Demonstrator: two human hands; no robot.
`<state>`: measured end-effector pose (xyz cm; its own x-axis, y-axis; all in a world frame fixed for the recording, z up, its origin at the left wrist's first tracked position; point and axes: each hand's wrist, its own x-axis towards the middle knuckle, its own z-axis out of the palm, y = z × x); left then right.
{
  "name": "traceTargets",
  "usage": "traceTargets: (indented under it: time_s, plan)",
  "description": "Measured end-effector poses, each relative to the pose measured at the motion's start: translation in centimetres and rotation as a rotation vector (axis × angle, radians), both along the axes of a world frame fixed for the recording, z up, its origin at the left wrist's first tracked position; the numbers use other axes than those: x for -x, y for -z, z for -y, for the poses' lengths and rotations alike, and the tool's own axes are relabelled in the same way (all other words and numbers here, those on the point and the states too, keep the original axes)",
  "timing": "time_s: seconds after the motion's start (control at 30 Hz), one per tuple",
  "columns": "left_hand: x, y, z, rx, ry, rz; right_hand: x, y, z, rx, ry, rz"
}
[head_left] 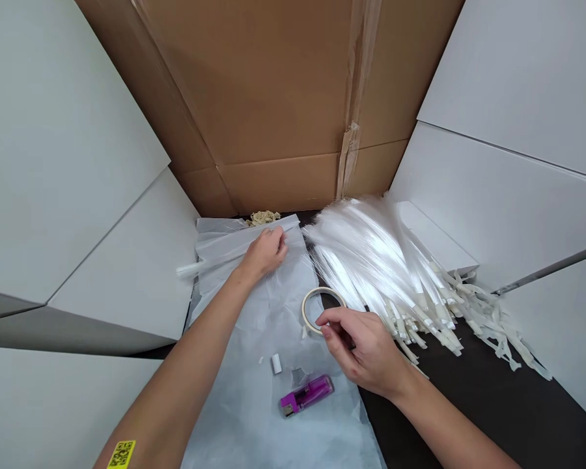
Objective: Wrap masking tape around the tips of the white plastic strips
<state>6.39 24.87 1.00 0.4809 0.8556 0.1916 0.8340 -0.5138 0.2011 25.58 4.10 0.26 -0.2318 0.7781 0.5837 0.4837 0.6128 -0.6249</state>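
Observation:
My left hand (266, 254) rests on a folded, translucent white sheet (239, 244), its fingers gathered on the fold. A white rod end (188, 268) pokes out of that fold to the left. My right hand (359, 342) pinches the lower edge of a roll of masking tape (308, 306). To the right lies a large fan of glossy white synthetic fibres (371, 260), their ends bound in cream tape strips. Below the roll, a purple lighter (306, 395) and a small white cylinder (276, 363) lie on a white paper sheet (244, 417).
Cardboard (273, 85) forms the back wall, and white panels (63, 163) stand at both sides. A small heap of crumpled cream tape (262, 218) lies behind the sheet. The dark tabletop (469, 397) extends at the lower right.

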Motion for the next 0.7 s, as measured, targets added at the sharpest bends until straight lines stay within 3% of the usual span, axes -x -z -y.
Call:
traceTargets:
  time_s: [0.13,0.33,0.4,0.57,0.7]
  plan:
    - [0.6,1.2,-0.6,0.039,-0.002,0.11,0.1,-0.8,-1.2,0.164,0.081,0.055]
    - [1.7,2.8,-1.2,0.103,0.098,0.271,0.0,-3.5,-6.7,0.323,0.208,0.577]
    - [1.8,3.0,-1.2,0.082,0.129,0.341,0.0,-3.9,-8.7,0.33,0.227,0.661]
    - [1.8,3.3,-1.1,0.073,0.074,0.637,1.5,-2.8,-13.8,0.246,0.245,0.665]
    - [2.1,3.8,-1.4,0.038,0.064,0.794,4.5,-0.7,-18.4,0.147,0.144,0.705]
